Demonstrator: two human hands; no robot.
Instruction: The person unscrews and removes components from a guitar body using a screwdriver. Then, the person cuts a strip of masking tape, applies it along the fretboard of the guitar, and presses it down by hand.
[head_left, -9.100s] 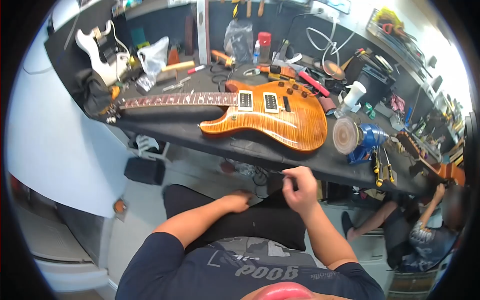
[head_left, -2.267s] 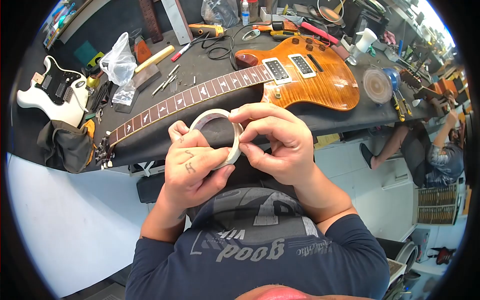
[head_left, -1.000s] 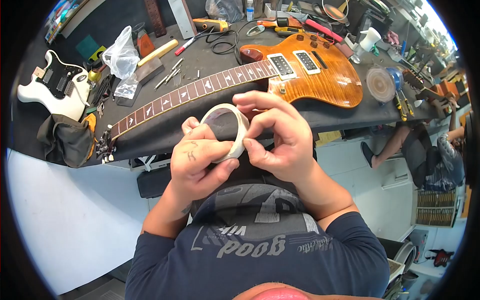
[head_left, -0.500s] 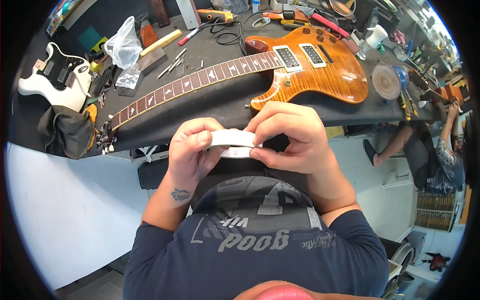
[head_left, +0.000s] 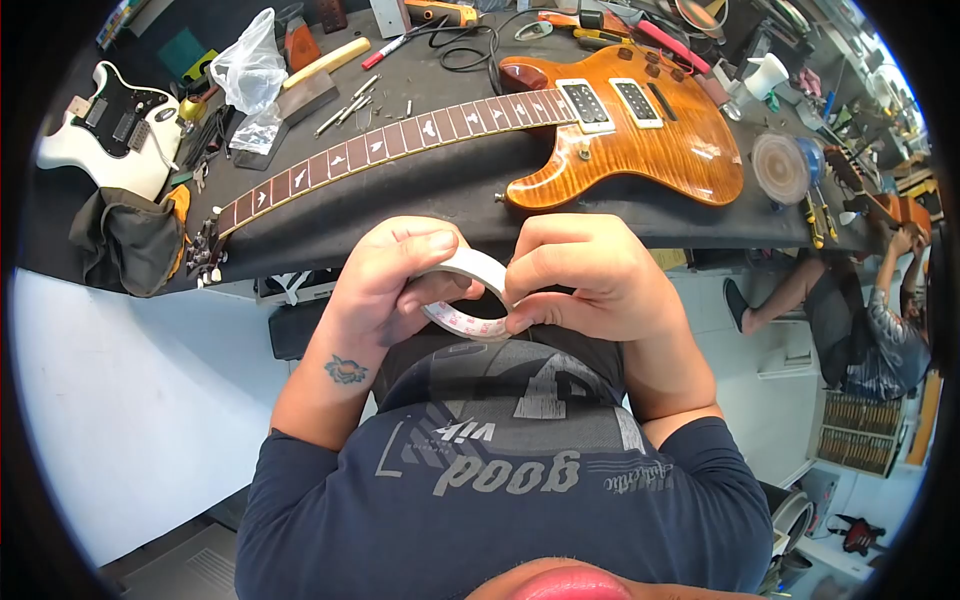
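Observation:
A roll of white tape (head_left: 478,264) is held up between my two hands, in front of the bench edge. Its inner core shows red printing. My left hand (head_left: 400,275) is closed around the roll's left side, thumb on top and fingers reaching into the ring. At the right rim, my right hand (head_left: 580,275) pinches the tape with thumb and fingertips. Whether a loose tape end is between those fingertips cannot be made out. Just beyond the hands, an orange flame-top electric guitar (head_left: 640,145) without strings lies on the bench.
The dark bench (head_left: 400,205) also carries a white guitar body (head_left: 150,160), a dark cloth (head_left: 125,240), a plastic bag (head_left: 250,75), a hammer (head_left: 325,65), a cable (head_left: 465,50) and a round container (head_left: 780,168). A co-worker (head_left: 870,320) sits at the right with another guitar.
The tape roll has tilted so its ring opening and printed core now face up toward me. My left hand has risen slightly and turned with it. The view has shifted a little.

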